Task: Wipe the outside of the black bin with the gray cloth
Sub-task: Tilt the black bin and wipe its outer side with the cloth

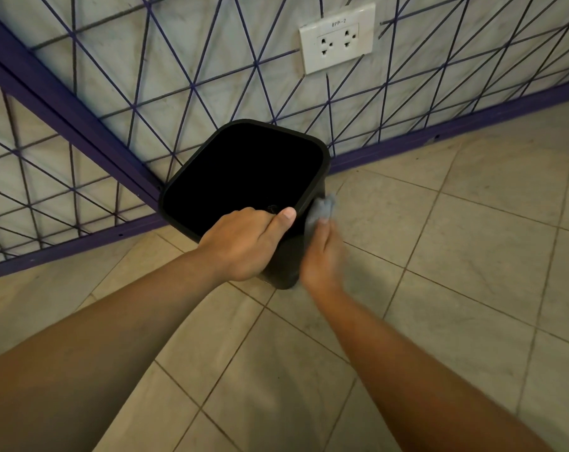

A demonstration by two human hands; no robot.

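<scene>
The black bin (315,164) stands tilted on the tiled floor in a corner of the room, its dark opening facing me. My left hand (244,243) grips the near rim, thumb lying along the edge and fingers curled over it. My right hand (322,256), blurred by motion, holds the gray cloth (322,208) against the bin's right outer wall, just below the rim. The lower part of the bin shows between my two hands.
Two walls with purple line patterns and purple skirting meet right behind the bin. A white double socket (337,39) sits on the right wall above it. Beige floor tiles (456,256) spread to the right and toward me.
</scene>
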